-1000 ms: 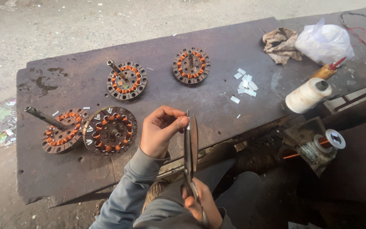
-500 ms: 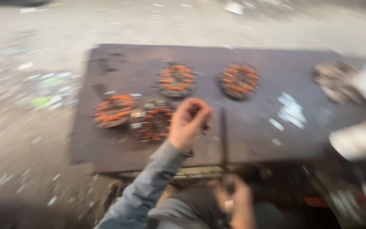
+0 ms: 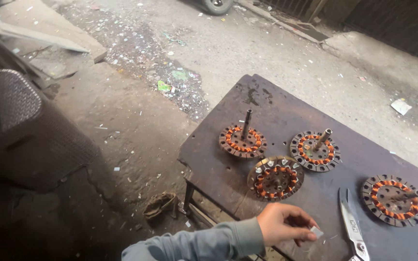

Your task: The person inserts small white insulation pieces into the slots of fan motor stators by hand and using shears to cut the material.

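Hand (image 3: 286,224), left, pinched on small white paper slip (image 3: 317,232), scissors (image 3: 351,223) just beside, right hand unseen.

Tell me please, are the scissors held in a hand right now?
No, the scissors lie flat on the dark table, beside the left hand pinching a small white piece.

Four round motor stators (image 3: 275,178) showing rings of orange-copper windings on dark rusty-brown cores sit at centre and right of the frame on a dark brown stained metal table (image 3: 218,159), beside silver scissors (image 3: 351,223), a small white-grey slip (image 3: 317,232), and a grey-blue sleeve (image 3: 194,244) at the bottom.
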